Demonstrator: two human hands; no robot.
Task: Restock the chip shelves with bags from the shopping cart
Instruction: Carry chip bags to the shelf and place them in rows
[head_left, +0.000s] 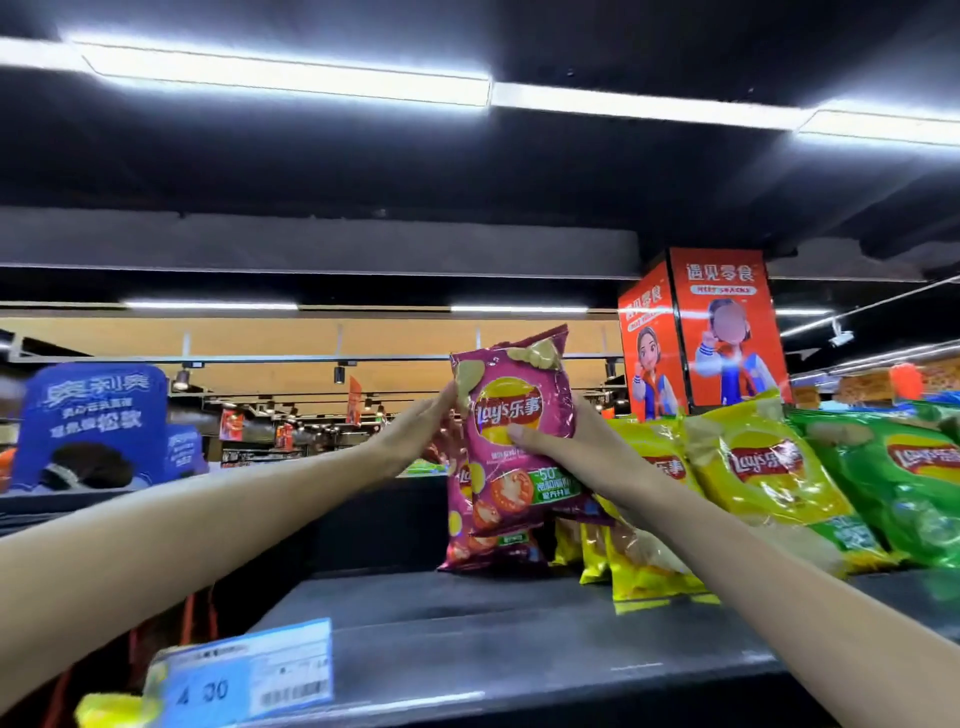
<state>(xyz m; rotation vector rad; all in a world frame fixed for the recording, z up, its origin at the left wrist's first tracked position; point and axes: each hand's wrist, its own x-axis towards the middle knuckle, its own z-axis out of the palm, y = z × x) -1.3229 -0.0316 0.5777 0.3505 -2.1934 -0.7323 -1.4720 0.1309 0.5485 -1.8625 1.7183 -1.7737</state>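
- The pink chip bag (519, 421) stands upright between both hands, above the dark shelf (467, 639).
- Left hand (421, 431) presses flat, fingers straight, against its left edge.
- Right hand (566, 441) grips its right side, thumb across the front.

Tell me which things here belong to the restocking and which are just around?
Part of the job: pink Lay's bag, held by left hand and right hand; shelf; yellow Lay's bags.
Just around: green Lay's bags, price tag, blue Oreo display, orange snack sign.
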